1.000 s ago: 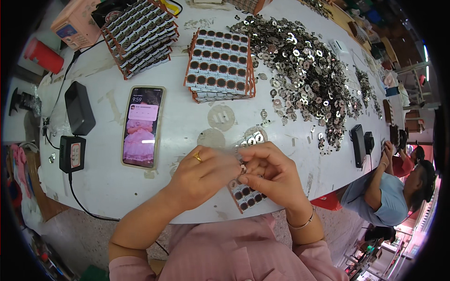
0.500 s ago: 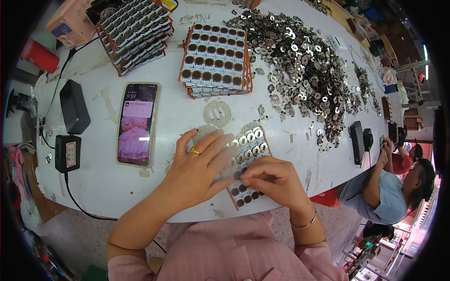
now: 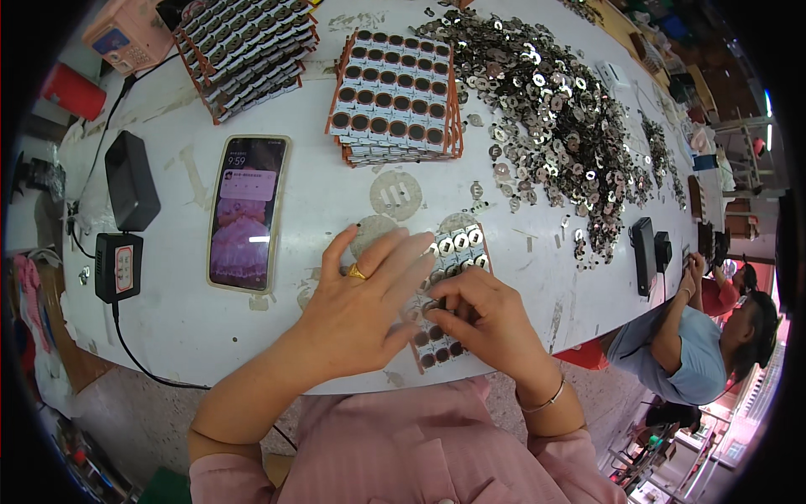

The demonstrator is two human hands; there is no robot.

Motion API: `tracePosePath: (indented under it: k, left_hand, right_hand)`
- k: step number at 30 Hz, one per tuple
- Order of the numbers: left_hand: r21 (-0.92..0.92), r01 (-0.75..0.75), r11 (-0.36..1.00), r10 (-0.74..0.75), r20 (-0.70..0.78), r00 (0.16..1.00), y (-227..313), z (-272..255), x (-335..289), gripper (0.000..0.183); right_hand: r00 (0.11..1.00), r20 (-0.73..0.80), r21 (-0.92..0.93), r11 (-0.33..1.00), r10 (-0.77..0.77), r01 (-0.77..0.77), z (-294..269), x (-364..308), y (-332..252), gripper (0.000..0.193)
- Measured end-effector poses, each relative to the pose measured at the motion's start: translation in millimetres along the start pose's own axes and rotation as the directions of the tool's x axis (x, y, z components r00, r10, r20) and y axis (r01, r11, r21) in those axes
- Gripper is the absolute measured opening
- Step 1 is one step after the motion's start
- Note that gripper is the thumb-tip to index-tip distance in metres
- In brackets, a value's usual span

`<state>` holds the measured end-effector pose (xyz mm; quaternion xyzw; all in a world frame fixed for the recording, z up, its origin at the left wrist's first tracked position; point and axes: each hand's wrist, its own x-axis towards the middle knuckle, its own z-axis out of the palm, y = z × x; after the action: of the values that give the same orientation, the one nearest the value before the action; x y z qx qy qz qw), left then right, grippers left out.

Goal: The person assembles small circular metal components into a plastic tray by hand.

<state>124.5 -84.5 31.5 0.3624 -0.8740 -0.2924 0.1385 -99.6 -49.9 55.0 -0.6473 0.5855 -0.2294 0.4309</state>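
Note:
On the table in front of me lies a small panel (image 3: 437, 346) of round pads. Shiny metal discs sit on its far rows, while its near rows show dark round pads. My left hand (image 3: 359, 304), with a gold ring, is open over the panel's left edge, its fingertips smeared by motion. My right hand (image 3: 485, 319) is closed in a pinch above the middle of the panel; what lies between its fingertips is too small to make out. The hands cover part of the panel.
Beyond my hands stands a stack of panels (image 3: 391, 94), with another stack (image 3: 243, 55) to its left. A large heap of metal discs (image 3: 558, 126) spreads at the far right. A phone (image 3: 247, 214) and black adapter (image 3: 117, 267) lie left. A co-worker (image 3: 684, 336) sits at right.
My right hand's pinch has moved slightly away from me and left over the panel. My left hand stays spread beside it. The whole view has shifted a little.

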Motion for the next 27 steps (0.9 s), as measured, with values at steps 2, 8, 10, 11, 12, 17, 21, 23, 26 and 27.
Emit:
tracePosePath:
  k: [2,8,10,11,12,17,21,23,26,27]
  left_hand:
    - [-0.001,0.003,1.0,-0.003,-0.003,1.0,1.8,1.0,0.0,0.083]
    - [0.016,-0.009,1.0,0.009,-0.016,1.0,4.7,3.8,-0.2,0.081]
    - [0.017,-0.004,1.0,0.005,-0.02,1.0,3.6,2.7,-0.3,0.081]
    - [0.019,-0.008,1.0,0.008,-0.022,1.0,2.8,2.3,-0.1,0.081]
    - [0.007,-0.005,1.0,0.005,-0.02,1.0,2.2,2.5,0.3,0.08]
    - [-0.019,-0.01,1.0,0.01,-0.011,1.0,1.9,1.2,3.7,0.078]
    - [-0.039,-0.02,0.999,0.018,-0.057,0.998,1.3,1.0,2.4,0.075]
    - [-0.046,-0.011,0.999,0.008,-0.063,0.998,0.2,1.2,2.1,0.075]
    - [-0.024,-0.008,1.0,0.007,-0.043,0.999,0.2,2.6,2.0,0.076]
    - [-0.022,-0.026,0.999,0.025,-0.062,0.998,-0.1,3.2,2.1,0.071]
  right_hand:
    - [1.0,-0.006,-0.021,1.0,-0.015,0.015,2.0,-3.9,3.8,0.019]
    - [0.99,0.027,-0.163,0.977,-0.136,0.139,1.8,-6.1,6.5,0.017]
    - [0.979,0.025,-0.271,0.941,-0.202,0.201,-4.1,-2.6,6.7,0.017]
    - [0.971,0.025,-0.244,0.941,-0.236,0.235,-14.9,3.9,10.9,0.02]
    - [0.962,0.025,-0.216,0.938,-0.272,0.271,-23.2,11.9,13.8,0.022]
    - [0.879,-0.313,-0.535,0.831,-0.36,0.15,-34.5,51.0,17.2,0.022]
    - [0.828,-0.204,-0.75,0.627,-0.522,0.21,-38.8,64.8,36.8,0.024]
    - [0.867,-0.312,-0.5,0.844,-0.388,0.197,-38.8,60.4,38.8,0.023]
    - [0.96,-0.28,0.266,0.962,0.026,0.052,-45.7,46.6,40.7,0.021]
    - [0.974,-0.089,0.66,0.745,0.207,-0.098,-47.4,42.3,40.0,0.02]
